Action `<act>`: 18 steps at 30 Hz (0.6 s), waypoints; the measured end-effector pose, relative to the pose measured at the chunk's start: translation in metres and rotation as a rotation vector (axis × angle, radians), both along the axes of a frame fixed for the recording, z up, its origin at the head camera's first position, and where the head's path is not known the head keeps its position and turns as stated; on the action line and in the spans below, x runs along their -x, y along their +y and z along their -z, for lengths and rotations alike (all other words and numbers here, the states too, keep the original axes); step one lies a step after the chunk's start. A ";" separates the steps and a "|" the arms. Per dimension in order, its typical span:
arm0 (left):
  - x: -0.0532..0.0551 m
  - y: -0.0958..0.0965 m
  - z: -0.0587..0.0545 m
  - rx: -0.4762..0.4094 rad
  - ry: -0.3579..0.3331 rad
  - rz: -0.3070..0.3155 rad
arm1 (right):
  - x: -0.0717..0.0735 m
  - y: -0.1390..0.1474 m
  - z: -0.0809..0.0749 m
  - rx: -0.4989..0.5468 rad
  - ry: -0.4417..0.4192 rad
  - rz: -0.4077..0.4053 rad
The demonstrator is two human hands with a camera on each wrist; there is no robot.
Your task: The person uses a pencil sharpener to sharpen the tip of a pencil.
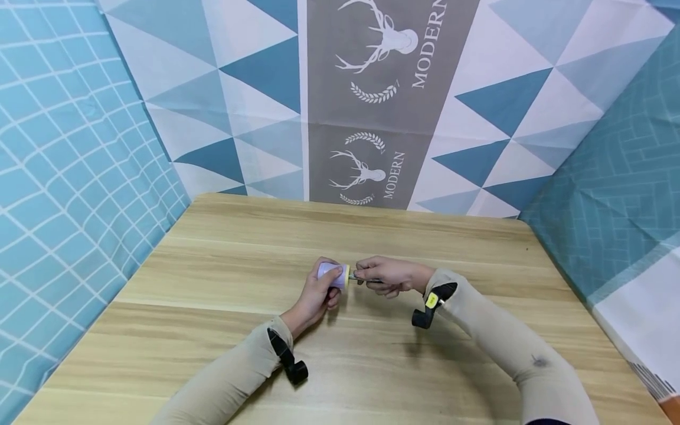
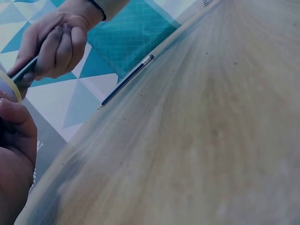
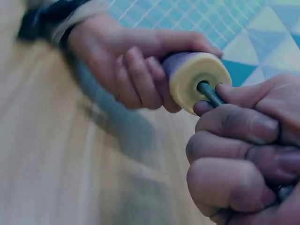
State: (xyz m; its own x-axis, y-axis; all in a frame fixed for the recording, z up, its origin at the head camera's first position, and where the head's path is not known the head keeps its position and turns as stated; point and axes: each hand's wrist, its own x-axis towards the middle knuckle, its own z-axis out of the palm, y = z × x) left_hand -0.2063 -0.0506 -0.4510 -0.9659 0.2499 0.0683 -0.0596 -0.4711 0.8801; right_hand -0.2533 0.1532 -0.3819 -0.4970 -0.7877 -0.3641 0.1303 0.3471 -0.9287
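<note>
My left hand [image 1: 313,295] grips a purple pencil sharpener [image 1: 330,275] with a yellow end, thumb laid along its side. In the right wrist view, the yellow face [image 3: 180,89] has a round hole with a dark green pencil [image 3: 212,95] in it. My right hand [image 1: 388,275] pinches that pencil close to the hole, its other fingers curled in. The pencil's tip is hidden inside the sharpener. Both hands are held over the table. A second, dark blue pencil [image 2: 126,80] with a metal band at one end shows in the left wrist view, apparently on the table.
The wood-grain table [image 1: 228,265] spreads under both arms. Patterned cloth [image 1: 255,88] stands along its back edge, with blue gridded cloth [image 1: 64,147] at the left and teal cloth [image 1: 621,177] at the right. Black wrist cameras [image 1: 296,372] are strapped to both sleeves.
</note>
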 end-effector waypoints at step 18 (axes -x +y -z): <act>0.001 -0.001 -0.002 0.032 0.000 0.002 | -0.022 0.006 -0.011 -0.189 0.787 0.104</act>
